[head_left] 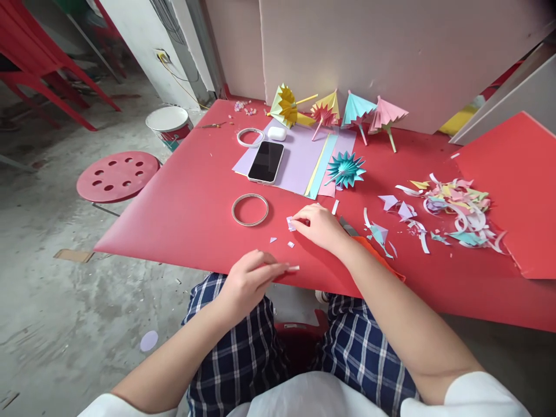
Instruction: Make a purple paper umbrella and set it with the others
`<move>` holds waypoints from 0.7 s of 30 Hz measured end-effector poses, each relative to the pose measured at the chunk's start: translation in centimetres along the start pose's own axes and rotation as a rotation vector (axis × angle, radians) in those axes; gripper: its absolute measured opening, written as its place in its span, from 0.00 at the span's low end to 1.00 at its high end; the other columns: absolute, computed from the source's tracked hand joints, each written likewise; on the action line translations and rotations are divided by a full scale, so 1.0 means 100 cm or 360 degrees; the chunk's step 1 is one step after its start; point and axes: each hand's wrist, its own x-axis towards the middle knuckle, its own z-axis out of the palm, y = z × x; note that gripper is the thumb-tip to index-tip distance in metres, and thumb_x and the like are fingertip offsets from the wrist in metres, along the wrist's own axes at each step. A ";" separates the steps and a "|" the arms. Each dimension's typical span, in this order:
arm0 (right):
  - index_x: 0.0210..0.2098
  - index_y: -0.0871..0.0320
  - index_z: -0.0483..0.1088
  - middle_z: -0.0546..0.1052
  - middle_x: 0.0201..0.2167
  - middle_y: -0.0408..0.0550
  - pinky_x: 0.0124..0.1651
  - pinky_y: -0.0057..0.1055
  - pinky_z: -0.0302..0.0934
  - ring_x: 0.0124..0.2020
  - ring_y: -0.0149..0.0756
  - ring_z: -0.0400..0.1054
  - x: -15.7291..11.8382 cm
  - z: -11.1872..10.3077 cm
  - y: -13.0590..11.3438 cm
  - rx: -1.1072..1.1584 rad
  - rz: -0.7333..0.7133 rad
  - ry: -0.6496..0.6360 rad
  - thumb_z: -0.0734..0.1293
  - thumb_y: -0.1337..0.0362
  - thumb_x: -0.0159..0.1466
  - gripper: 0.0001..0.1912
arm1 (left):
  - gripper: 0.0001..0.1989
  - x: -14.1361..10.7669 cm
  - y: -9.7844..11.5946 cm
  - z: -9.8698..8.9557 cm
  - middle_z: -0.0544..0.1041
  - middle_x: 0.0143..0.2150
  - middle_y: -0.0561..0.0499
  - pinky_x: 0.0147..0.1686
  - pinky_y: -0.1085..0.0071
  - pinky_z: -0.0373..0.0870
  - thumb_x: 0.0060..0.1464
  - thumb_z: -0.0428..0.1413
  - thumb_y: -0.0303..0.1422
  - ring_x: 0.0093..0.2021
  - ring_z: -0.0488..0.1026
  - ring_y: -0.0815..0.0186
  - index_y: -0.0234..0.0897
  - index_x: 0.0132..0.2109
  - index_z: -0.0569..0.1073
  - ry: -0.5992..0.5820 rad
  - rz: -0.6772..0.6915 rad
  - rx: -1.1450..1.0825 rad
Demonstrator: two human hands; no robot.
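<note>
Right of the tape ring (251, 209), the right hand (319, 223) pinches a lilac scrap (290, 224); on the ring's near side, the left hand (254, 279) pinches a white strip (294, 268) (tiny pieces probably demand this).

Lt. bright, diffuse; shadows soft; tabletop (143, 223) L corner w/ glare

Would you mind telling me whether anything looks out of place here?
At lower left, a lilac disc, seemingly paper, lies on the grey floor, apart from the paper scraps heaped on the red table.
</note>
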 end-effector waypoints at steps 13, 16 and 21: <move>0.42 0.54 0.68 0.71 0.24 0.38 0.27 0.25 0.66 0.23 0.27 0.68 -0.029 -0.098 -0.043 0.1888 0.0285 0.0326 0.71 0.62 0.52 0.18 | 0.12 0.130 0.025 -0.011 0.75 0.34 0.52 0.38 0.68 0.68 0.45 0.59 0.21 0.38 0.71 0.66 0.40 0.37 0.75 0.0922 0.0933 0.0657; 0.36 0.55 0.69 0.71 0.23 0.37 0.27 0.25 0.67 0.21 0.26 0.68 -0.031 -0.100 -0.037 0.1831 0.0305 0.0708 0.71 0.64 0.52 0.13 | 0.13 0.142 0.030 0.001 0.73 0.42 0.48 0.40 0.67 0.68 0.49 0.57 0.23 0.44 0.69 0.63 0.41 0.42 0.73 0.1128 0.0363 0.0260; 0.32 0.57 0.69 0.72 0.23 0.38 0.29 0.26 0.68 0.22 0.26 0.69 -0.036 -0.103 -0.029 0.1556 0.0318 0.0798 0.70 0.65 0.53 0.07 | 0.06 0.139 0.038 0.014 0.76 0.35 0.51 0.39 0.71 0.69 0.54 0.54 0.35 0.38 0.72 0.66 0.38 0.37 0.73 0.0444 -0.0588 -0.0761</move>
